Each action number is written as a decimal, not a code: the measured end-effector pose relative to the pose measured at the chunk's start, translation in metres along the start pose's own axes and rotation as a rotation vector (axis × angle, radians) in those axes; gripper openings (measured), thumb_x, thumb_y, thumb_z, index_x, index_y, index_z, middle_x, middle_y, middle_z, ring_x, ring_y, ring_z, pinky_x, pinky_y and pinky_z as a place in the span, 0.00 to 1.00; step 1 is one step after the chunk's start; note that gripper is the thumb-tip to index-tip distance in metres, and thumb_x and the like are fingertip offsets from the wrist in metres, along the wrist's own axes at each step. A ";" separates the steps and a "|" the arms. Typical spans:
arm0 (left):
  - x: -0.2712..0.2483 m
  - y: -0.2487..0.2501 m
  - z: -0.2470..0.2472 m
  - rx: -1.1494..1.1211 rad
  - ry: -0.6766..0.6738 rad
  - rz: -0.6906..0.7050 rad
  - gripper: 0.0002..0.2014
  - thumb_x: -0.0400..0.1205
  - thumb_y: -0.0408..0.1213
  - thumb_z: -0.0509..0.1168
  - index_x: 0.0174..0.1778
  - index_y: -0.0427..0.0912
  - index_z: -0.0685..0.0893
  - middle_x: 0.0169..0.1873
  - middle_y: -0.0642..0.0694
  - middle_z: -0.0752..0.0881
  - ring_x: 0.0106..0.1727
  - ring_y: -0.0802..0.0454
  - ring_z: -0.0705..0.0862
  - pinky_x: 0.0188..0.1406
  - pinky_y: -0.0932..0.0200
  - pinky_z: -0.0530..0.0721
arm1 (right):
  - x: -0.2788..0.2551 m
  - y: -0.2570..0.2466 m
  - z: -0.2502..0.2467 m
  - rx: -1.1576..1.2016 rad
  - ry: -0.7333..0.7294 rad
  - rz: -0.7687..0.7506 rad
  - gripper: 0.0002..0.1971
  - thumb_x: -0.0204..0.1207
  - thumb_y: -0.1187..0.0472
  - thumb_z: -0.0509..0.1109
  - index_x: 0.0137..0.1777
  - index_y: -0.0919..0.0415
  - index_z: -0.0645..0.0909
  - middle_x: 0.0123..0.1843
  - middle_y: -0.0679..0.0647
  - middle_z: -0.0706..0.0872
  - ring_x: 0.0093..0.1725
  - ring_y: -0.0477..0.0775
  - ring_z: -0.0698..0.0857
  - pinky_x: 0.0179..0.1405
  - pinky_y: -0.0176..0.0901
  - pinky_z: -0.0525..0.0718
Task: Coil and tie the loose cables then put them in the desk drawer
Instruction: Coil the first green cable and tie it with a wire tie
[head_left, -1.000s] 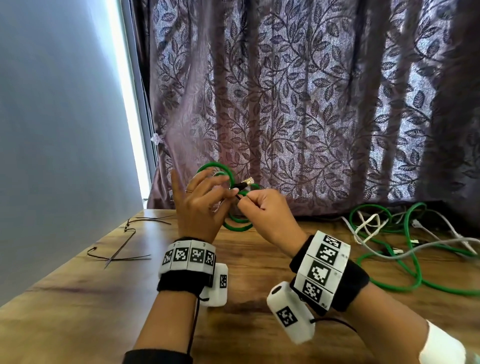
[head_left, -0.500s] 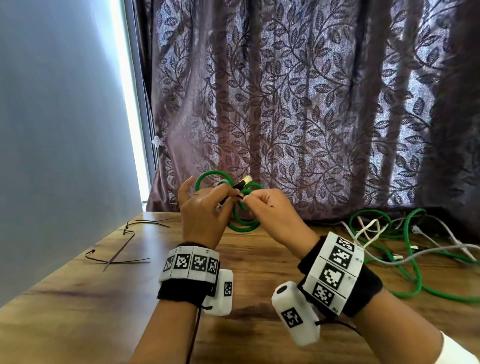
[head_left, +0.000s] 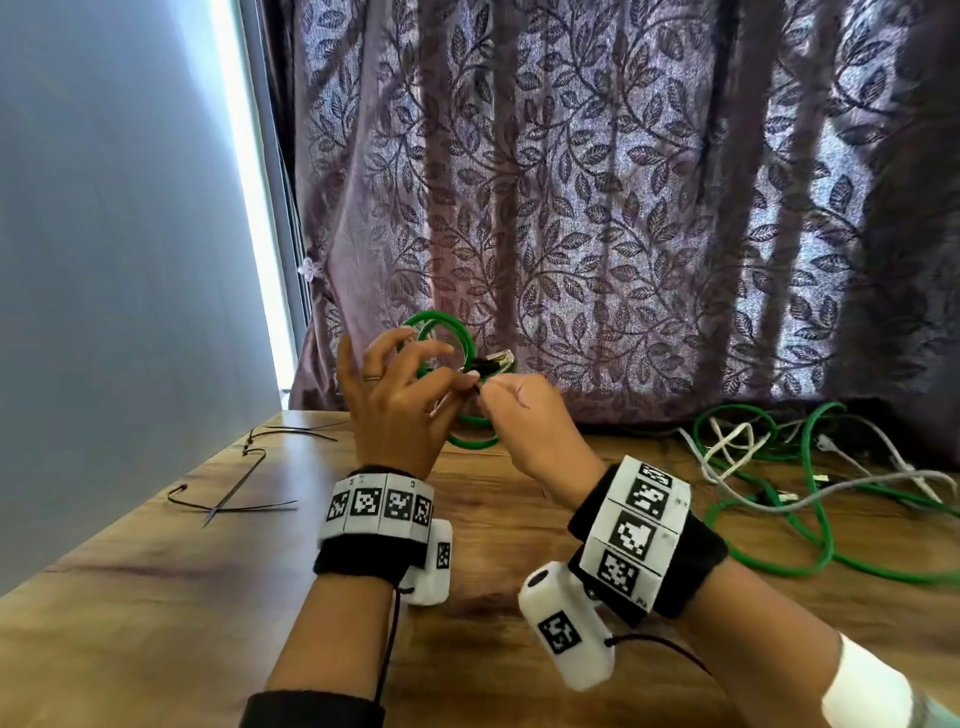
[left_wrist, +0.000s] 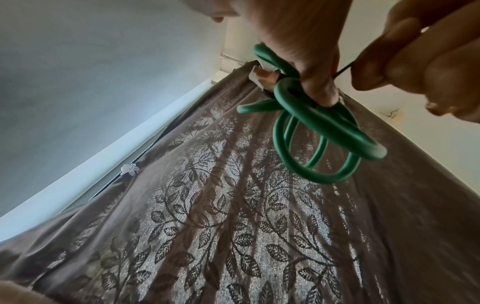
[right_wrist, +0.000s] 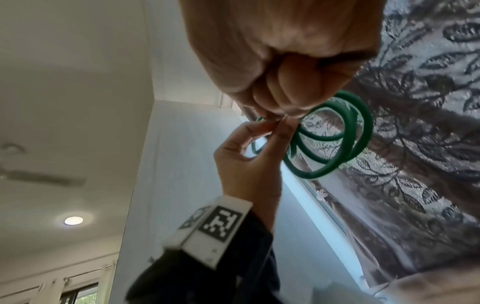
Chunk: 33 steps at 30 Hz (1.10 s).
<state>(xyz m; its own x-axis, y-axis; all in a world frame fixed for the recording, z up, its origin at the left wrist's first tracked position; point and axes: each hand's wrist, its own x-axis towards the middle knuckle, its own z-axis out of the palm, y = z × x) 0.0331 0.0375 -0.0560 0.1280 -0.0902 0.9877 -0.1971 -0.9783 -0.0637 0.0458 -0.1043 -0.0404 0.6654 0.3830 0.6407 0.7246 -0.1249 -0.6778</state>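
Observation:
A small coil of green cable (head_left: 451, 332) hangs above the wooden desk (head_left: 156, 597), held between both hands. My left hand (head_left: 467, 378) pinches the coil at its crossing between thumb and forefinger, the other fingers fanned out. In the left wrist view the coil (left_wrist: 320, 131) fans below that pinch, with a metal plug (left_wrist: 259, 79) sticking out beside it. My right hand (head_left: 488, 400) is curled into a fist and pinches the tail of a thin black tie (left_wrist: 342, 69) that runs into the coil. The right wrist view shows the coil (right_wrist: 337, 148) behind both hands.
Loose green and white cables (head_left: 779, 467) lie tangled on the desk at the right, by the curtain (head_left: 623, 208). Several black ties (head_left: 234, 501) lie on the desk at the left, near the wall. The desk drawer is out of view.
Both hands have lifted the coil slightly. The left hand's free fingers curled in half a second ago and are now spread apart again.

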 end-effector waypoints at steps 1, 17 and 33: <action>-0.001 -0.001 0.000 -0.024 -0.002 -0.015 0.07 0.73 0.47 0.69 0.31 0.51 0.87 0.45 0.54 0.89 0.63 0.47 0.75 0.69 0.28 0.59 | 0.000 -0.001 0.001 0.003 -0.003 -0.009 0.21 0.77 0.63 0.58 0.23 0.52 0.59 0.20 0.44 0.60 0.21 0.42 0.59 0.24 0.41 0.58; -0.001 0.010 0.001 -0.264 -0.249 -0.269 0.10 0.71 0.51 0.62 0.33 0.54 0.86 0.32 0.58 0.89 0.41 0.55 0.88 0.76 0.33 0.53 | 0.001 -0.003 -0.009 -0.234 -0.158 0.051 0.22 0.78 0.66 0.60 0.23 0.54 0.60 0.21 0.47 0.63 0.18 0.41 0.66 0.21 0.34 0.61; 0.006 -0.006 -0.004 -1.055 -0.299 -0.637 0.12 0.70 0.20 0.73 0.30 0.41 0.82 0.25 0.55 0.88 0.31 0.62 0.85 0.34 0.68 0.83 | 0.044 -0.043 -0.064 -0.668 -0.821 -0.025 0.47 0.62 0.54 0.82 0.79 0.49 0.61 0.74 0.43 0.65 0.72 0.36 0.62 0.61 0.10 0.53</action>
<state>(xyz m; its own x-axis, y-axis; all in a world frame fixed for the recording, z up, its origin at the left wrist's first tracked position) 0.0308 0.0432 -0.0492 0.6718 0.1668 0.7217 -0.6784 -0.2529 0.6898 0.0557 -0.1407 0.0404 0.5039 0.8627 0.0422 0.8542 -0.4906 -0.1722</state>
